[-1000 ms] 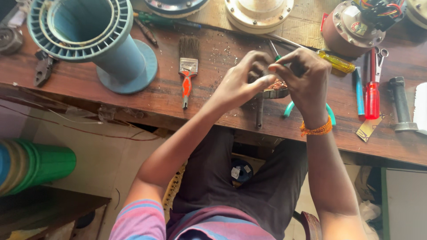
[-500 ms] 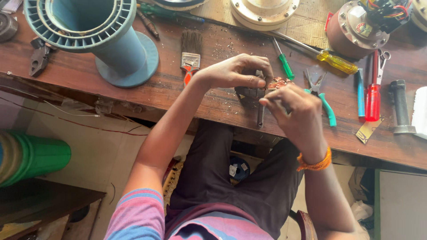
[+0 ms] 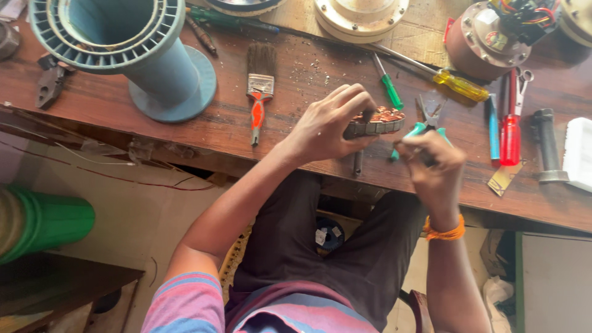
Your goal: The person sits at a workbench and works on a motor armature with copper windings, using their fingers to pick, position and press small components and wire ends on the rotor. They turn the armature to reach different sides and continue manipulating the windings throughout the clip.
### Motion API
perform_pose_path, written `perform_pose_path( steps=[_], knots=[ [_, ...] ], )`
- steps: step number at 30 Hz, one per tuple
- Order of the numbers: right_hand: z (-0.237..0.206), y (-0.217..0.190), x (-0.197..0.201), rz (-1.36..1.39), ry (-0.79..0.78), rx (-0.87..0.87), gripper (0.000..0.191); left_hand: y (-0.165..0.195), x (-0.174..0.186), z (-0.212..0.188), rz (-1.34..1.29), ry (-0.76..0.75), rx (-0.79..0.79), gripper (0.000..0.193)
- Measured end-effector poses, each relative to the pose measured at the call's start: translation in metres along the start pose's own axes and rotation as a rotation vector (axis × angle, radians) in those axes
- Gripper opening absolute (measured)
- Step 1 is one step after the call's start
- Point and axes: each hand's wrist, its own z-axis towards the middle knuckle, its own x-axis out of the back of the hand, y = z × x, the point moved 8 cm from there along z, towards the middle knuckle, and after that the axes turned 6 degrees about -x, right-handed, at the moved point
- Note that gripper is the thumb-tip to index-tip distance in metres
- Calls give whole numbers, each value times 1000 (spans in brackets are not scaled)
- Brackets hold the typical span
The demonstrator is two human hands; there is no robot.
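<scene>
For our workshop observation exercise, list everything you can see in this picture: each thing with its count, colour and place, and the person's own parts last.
Large spool: one, blue, bench far left.
Paintbrush: one, red handle, bench centre.
Screwdriver: one, green handle, above the hands.
Screwdriver: one, yellow handle, right of the green one.
Screwdriver: one, red handle, bench right.
Motor housing: one, brown, with coloured wires, top right.
Round cover: one, cream, top centre.
Wound coil ring: one, copper and grey, in the left hand.
Pliers: one, teal handles, in the right hand.
Bench: one, dark wood.
Left hand: grips the ring.
Right hand: blurred; orange wrist thread.
</scene>
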Motion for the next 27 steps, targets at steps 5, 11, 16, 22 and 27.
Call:
perform_pose_path(
  steps=[5, 11, 16, 22, 27],
  knots=[
    [23, -25, 16, -125, 33, 12, 12, -6, -2, -1, 10, -18, -17, 42],
    [54, -36, -7, -83, -15, 61, 12, 3, 5, -3, 59, 34, -41, 44],
    [75, -16, -22, 122, -57, -56, 11, -30, -4, 3, -376, 65, 343, 39],
    [79, -26, -18, 1, 11, 8, 20, -56, -37, 16, -703, -131, 393, 32],
    [54, -62, -21, -155, -87, 169, 17, -65, -27, 4, -1044, -334, 273, 28]
  ],
)
